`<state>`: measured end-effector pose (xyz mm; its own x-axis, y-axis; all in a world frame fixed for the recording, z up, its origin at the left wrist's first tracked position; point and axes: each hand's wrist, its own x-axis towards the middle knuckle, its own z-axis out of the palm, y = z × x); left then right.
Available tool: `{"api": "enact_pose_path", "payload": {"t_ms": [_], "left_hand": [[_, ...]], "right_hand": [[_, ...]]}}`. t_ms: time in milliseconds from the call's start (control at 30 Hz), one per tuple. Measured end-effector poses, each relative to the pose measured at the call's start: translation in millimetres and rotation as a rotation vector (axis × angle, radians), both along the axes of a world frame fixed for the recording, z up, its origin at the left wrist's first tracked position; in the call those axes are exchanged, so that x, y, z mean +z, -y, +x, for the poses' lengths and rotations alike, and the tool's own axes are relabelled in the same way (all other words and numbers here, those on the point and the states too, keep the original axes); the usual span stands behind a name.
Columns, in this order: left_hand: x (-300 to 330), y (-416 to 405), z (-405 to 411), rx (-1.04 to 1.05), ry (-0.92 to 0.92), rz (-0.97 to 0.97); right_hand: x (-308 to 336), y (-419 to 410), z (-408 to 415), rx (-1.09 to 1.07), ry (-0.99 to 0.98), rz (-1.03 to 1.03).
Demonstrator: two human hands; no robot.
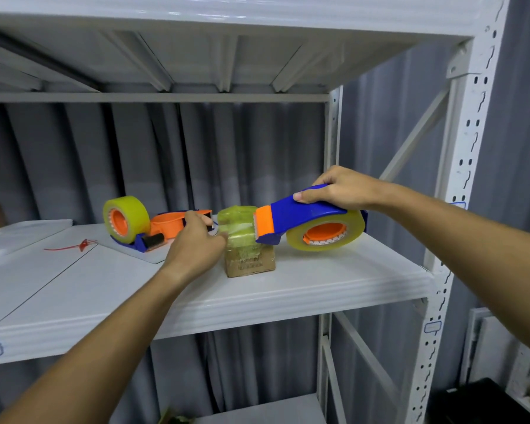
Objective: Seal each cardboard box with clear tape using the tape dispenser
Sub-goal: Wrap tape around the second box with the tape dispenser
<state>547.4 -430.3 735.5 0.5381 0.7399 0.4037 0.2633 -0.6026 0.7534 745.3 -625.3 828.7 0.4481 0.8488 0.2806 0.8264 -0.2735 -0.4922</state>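
My right hand [340,191] grips the tape dispenser [311,220] at the box [248,243] on the shelf [288,289]. My left hand [196,243] pinches the box's side. The top is taped; the bottom is still bare.

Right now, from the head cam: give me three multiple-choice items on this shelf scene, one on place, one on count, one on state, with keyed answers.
1. Where does the small cardboard box stand?
A. floor
B. white shelf
C. top shelf

2. How many tape dispensers show?
A. one
B. two
C. four

3. What does the right hand do?
A. hangs idle
B. presses the shelf
C. grips the blue tape dispenser

Answers: B, the box sits on the shelf board. B, a second dispenser lies behind the left hand. C, fingers curl round its blue handle.
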Motion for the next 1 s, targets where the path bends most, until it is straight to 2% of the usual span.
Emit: {"api": "enact_pose_path", "payload": {"t_ms": [167,233,267,333,400,433,500,667,833,1000], "left_hand": [[1.9,-8.9,1.7,-0.019,-0.031,-0.058],[1.1,-15.2,2.5,-0.011,-0.046,-0.019],[0.3,-16.7,3.1,-0.009,-0.031,0.062],[-1.3,-18.0,3.8,-0.049,0.035,0.368],[-4.2,-18.1,3.8,-0.180,0.009,0.669],[-6.8,-18.9,3.9,-0.247,-0.031,0.736],[-13.4,-21.3,3.0,-0.293,-0.054,0.750],[-19.3,-33.8,8.8,-0.286,0.056,0.753],[-25.6,-48.5,14.4,-0.328,0.174,0.579],[-22.7,-55.5,20.4,-0.334,0.126,0.598]], "right_hand": [[-0.1,-3.1,2.8,0.003,0.001,-0.016],[-2.0,-3.7,5.0,-0.001,-0.018,-0.017],[-2.9,-3.8,5.5,-0.001,-0.028,-0.013],[-4.1,-4.0,6.2,-0.006,-0.047,0.001],[-5.8,-4.1,5.9,-0.016,-0.050,0.004],[-6.6,-4.5,6.2,-0.021,-0.047,0.002],[-7.6,-6.3,7.2,-0.025,-0.048,-0.002],[-6.7,-8.0,9.2,-0.025,-0.063,-0.009],[-10.3,-10.4,13.6,-0.015,-0.084,0.004],[-14.2,-12.3,19.4,-0.031,-0.076,0.001]]}}
